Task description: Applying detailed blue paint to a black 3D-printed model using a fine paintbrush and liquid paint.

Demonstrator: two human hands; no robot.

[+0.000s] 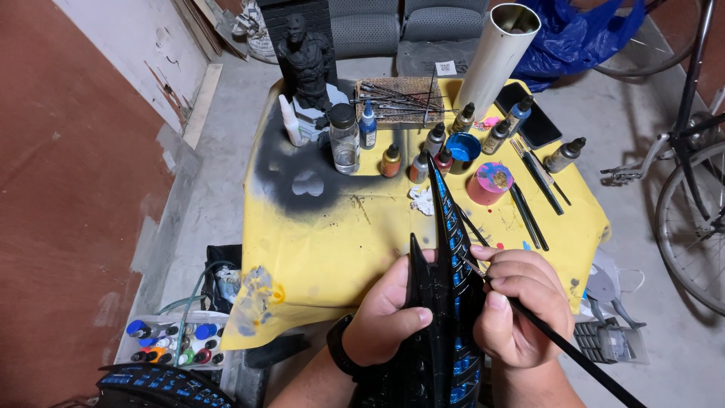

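Upright, black spiked piece [442, 302] between left-hand fingers [393, 321] and brush-holding right hand [521, 306].

A: Piece [442, 302] in my left hand [389, 310], what finish?

B: Glossy black plastic, hard, w/ bright blue painted cells. Wet-looking shine.

A: Brush [559, 340] in my right hand [521, 306]?

B: Thin black handle, smooth, semi-gloss.

A: Table cover [332, 242]?

B: Yellow cloth, matt, wrinkled, black spray soot and paint spots. Tube [497, 57] looks like pale smooth plastic. Statue [306, 64] matt black. Jar [344, 140] clear glass or plastic, can't tell.
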